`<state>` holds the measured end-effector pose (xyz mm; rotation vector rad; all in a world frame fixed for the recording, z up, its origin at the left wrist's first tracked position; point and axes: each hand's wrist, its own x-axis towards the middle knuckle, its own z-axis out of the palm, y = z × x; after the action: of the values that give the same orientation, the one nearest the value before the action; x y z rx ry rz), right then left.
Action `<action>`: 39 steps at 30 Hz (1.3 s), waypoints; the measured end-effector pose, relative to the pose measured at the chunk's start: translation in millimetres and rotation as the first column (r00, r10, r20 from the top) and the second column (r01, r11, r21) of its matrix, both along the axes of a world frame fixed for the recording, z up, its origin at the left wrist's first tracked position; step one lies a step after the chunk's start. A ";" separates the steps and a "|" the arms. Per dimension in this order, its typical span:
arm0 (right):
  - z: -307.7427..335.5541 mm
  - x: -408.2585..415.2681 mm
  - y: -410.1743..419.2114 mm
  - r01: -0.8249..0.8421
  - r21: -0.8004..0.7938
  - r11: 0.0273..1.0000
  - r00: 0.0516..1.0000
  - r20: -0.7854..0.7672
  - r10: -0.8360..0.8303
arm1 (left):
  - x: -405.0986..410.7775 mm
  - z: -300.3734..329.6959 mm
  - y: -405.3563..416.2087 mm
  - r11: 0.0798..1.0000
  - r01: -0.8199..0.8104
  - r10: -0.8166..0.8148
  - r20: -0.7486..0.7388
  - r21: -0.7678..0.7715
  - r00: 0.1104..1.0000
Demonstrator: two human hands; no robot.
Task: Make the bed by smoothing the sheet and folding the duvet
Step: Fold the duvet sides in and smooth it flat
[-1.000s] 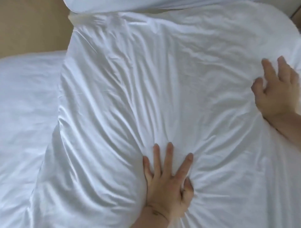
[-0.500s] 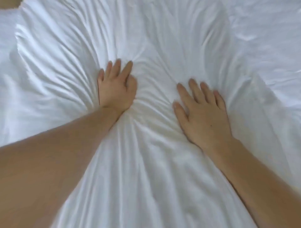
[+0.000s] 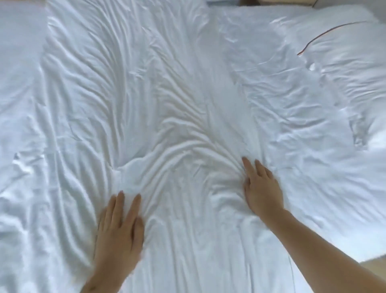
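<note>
A white, heavily wrinkled duvet covers nearly the whole view. My left hand lies flat on it near the bottom, fingers together and pointing away from me. My right hand presses flat on the duvet further up and to the right, with creases fanning out from its fingertips. Neither hand grips any cloth. A smoother strip of white sheet shows along the left edge.
A white pillow with a thin reddish piping line lies at the upper right. A sliver of tan floor shows at the lower right past the bed's edge. A bit of brown headboard is at the top.
Both hands have slid back toward me across the duvet and spread further apart. The view now takes in more of the bed, including the pillow.
</note>
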<state>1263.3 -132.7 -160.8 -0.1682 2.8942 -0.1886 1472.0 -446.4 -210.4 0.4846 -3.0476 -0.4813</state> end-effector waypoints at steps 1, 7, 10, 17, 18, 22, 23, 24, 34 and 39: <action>2.6 18.0 8.7 0.038 -0.023 0.999 0.999 0.036 -0.037 | 25.2 1.1 10.8 1.000 -0.014 0.014 -0.003 0.005 1.000; 21.3 136.5 45.6 0.098 -0.086 0.992 0.987 0.138 -0.085 | 132.4 10.6 34.3 0.998 -0.058 0.058 -0.135 0.006 0.989; 15.4 168.6 85.9 0.120 -0.193 0.974 0.985 0.144 -0.093 | 180.8 3.9 9.3 0.983 -0.178 0.168 -0.143 -0.054 0.975; -10.4 218.7 138.8 0.276 -0.401 0.873 0.949 0.256 -0.183 | 249.0 8.7 15.9 0.703 -0.643 0.659 0.060 0.305 0.749; -8.9 227.5 143.6 0.242 -0.389 0.889 0.944 0.304 -0.124 | 248.1 18.5 20.4 0.679 -0.648 0.694 -0.013 0.345 0.720; -9.4 259.3 157.0 0.124 -0.325 0.937 0.922 0.388 0.012 | 266.8 32.1 -7.9 0.575 -0.696 0.764 0.022 0.431 0.645; -8.9 263.5 157.2 0.109 -0.320 0.941 0.918 0.396 0.028 | 278.6 29.9 -17.0 0.568 -0.728 0.766 0.078 0.383 0.638; -8.7 265.3 156.7 0.086 -0.323 0.943 0.919 0.391 0.050 | 286.9 28.6 -20.9 0.540 -0.755 0.782 0.109 0.372 0.613; -6.6 263.3 145.9 -0.088 -0.457 0.885 0.931 0.278 0.236 | 307.7 64.2 -33.0 0.288 -0.603 0.618 0.337 0.744 0.711; 5.7 281.0 128.9 0.063 -0.686 0.725 0.930 0.304 0.207 | 326.3 70.5 -15.5 0.114 -0.515 0.497 0.400 0.850 0.770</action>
<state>1544.3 -3.8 -155.1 -0.3319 2.2987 -1.1575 1798.3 -461.9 -140.0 1.4585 -1.8906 -2.1545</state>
